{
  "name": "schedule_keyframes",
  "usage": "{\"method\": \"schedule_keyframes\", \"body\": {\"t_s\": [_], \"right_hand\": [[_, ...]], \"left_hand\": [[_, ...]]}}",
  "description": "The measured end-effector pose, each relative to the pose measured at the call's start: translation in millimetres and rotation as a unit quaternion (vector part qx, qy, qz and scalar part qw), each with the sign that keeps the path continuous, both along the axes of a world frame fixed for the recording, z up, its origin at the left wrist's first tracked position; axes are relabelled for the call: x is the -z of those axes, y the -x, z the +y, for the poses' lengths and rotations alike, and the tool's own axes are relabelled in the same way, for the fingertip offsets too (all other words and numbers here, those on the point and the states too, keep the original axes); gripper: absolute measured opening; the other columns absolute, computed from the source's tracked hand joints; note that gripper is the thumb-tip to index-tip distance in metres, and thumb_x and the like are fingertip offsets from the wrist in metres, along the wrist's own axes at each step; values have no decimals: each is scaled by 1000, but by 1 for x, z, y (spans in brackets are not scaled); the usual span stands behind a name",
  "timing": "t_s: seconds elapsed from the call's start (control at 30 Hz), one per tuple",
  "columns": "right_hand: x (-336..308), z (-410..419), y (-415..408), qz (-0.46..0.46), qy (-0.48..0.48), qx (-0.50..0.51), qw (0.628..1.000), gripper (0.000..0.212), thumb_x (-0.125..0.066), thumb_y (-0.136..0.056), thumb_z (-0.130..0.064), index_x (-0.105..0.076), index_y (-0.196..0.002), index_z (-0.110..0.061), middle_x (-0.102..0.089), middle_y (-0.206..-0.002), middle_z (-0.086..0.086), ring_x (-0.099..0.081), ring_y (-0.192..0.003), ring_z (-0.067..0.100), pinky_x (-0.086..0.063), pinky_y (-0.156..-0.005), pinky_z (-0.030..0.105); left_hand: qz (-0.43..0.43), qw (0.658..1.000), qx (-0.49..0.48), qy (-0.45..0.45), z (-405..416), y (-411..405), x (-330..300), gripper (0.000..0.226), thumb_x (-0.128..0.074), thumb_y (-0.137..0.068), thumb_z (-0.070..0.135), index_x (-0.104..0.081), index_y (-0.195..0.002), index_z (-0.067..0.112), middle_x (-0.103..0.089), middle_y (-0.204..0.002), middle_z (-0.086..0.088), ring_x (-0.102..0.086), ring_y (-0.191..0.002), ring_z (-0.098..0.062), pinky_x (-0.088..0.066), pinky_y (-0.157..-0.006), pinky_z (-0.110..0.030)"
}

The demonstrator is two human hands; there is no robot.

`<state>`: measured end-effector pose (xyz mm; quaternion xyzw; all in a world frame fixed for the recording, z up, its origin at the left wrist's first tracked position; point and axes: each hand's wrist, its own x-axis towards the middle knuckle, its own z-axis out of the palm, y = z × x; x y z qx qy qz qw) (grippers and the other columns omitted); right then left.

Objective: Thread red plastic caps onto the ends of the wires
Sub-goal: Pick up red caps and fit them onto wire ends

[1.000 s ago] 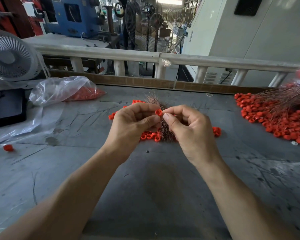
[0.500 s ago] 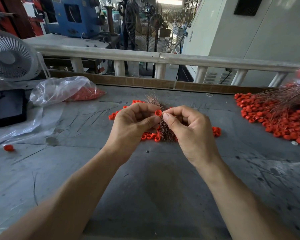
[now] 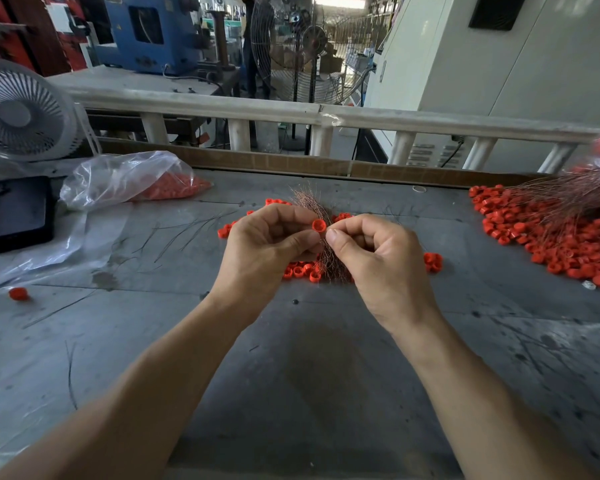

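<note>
Centrally, we see the left hand (image 3: 267, 251) and the right hand (image 3: 378, 261) raised together above the grey worktop (image 3: 326, 375), fingertips nearly meeting. The left hand pinches a red cap (image 3: 319, 225) between thumb and curled fingers, its open end facing us. The right hand has its thumb and forefinger pressed together just beside the cap, apparently on a thin wire; the strand itself is too fine for us to make out. Directly behind and below both hands lies a bundle of copper wires (image 3: 329, 261), and loose red caps (image 3: 302, 270) are scattered on the worktop around it, some showing just right of the right hand. Well to the right of the right hand we note a large heap of capped wires (image 3: 548, 230), the red caps spread toward us and the strands fanning away to the frame edge. Far left of the left hand sit a clear plastic bag of caps (image 3: 132, 178), a dark phone (image 3: 14, 213), a white desk fan (image 3: 21, 112) and one stray cap (image 3: 18, 293).
</note>
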<state>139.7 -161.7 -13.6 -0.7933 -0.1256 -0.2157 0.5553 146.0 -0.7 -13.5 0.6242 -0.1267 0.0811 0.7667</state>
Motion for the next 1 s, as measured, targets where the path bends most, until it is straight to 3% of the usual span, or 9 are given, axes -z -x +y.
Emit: {"method": "schedule_keyframes", "body": {"t_s": [0.13,0.33,0.53,0.63,0.77,1.0], "right_hand": [[0,-1,-1,1,-12,-3,1000,12,-75,-92,-22,-76,-81,-26,-66,-59,-8,-53,-51,-1,-40,-51,12],[2,-4,-4,-3,-37,-14,999,7,-75,-91,-24,-76,-85,-28,-68,-63,0,-53,-55,2,-44,-51,18],[2,-7,-5,-14,-25,-15,999,4,-73,-89,-31,-76,-87,-30,-69,-68,6,-58,-59,11,-49,-54,33],[2,-8,-4,-15,-20,-20,999,4,-73,-91,-29,-76,-87,-29,-68,-68,9,-59,-58,24,-48,-53,35],[1,-9,-4,-16,-18,-18,1000,7,-74,-92,-24,-76,-86,-25,-65,-66,13,-51,-55,17,-42,-49,38],[0,-10,-3,-12,-18,-28,999,4,-72,-90,-30,-76,-88,-30,-70,-70,10,-63,-67,33,-53,-60,42]], "left_hand": [[4,1000,7,4,1,0,0,15,-69,-87,-5,-70,-100,4,-75,-80,-5,-72,-74,-18,-61,-73,-28],[15,1000,21,12,4,0,1,13,-64,-93,2,-73,-101,5,-77,-90,-13,-74,-79,-22,-62,-75,-30],[40,997,43,40,4,1,-1,20,-70,-81,10,-72,-99,4,-77,-88,-12,-74,-77,-20,-62,-72,-29],[49,996,56,45,6,0,-1,22,-71,-79,11,-72,-100,3,-77,-88,-12,-74,-78,-20,-61,-71,-29],[54,995,64,50,6,0,-1,25,-73,-81,13,-72,-102,1,-76,-89,-15,-74,-81,-21,-61,-72,-30],[60,995,58,46,5,-1,0,15,-69,-86,4,-71,-100,0,-76,-90,-16,-74,-79,-21,-60,-70,-28]]}}
